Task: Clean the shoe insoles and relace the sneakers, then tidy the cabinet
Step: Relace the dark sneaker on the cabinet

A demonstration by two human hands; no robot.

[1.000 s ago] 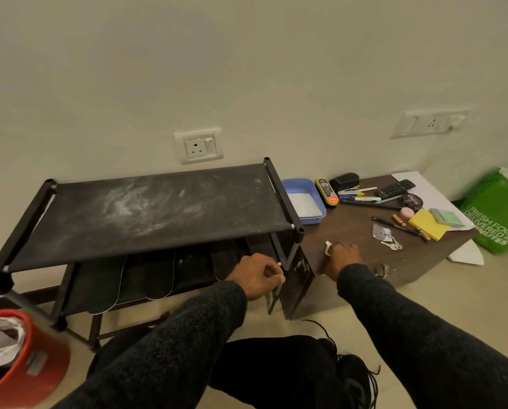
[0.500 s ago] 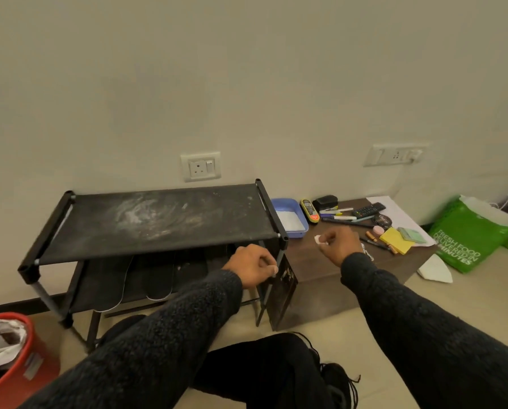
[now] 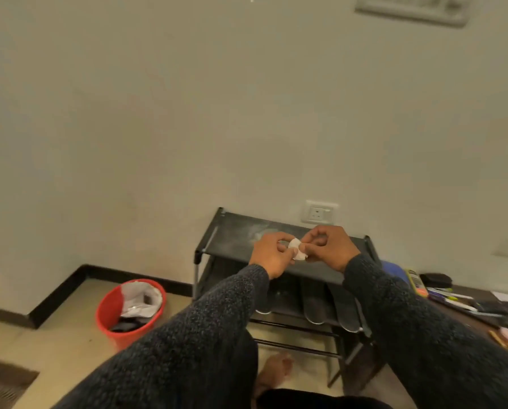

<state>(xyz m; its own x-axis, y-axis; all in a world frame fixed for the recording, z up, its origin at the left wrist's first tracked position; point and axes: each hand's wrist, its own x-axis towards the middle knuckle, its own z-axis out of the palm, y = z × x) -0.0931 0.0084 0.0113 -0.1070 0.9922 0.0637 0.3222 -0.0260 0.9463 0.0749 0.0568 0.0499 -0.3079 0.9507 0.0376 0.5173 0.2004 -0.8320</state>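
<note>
You see dark insoles lying side by side on the middle shelf of the black shoe rack, rounded ends overhanging its front edge. The rack's top shelf is smeared with pale dust.

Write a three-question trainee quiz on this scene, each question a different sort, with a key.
1. True or false: both hands pinch the white wad.
2. Multiple choice: the red bin stands A) on the rack B) on the floor, left of the rack C) on the brown table.
3. Fill in: the insoles lie on the rack's ____ shelf.

Key: 1 true: left hand and right hand both pinch it. 2 B. 3 lower.
</note>
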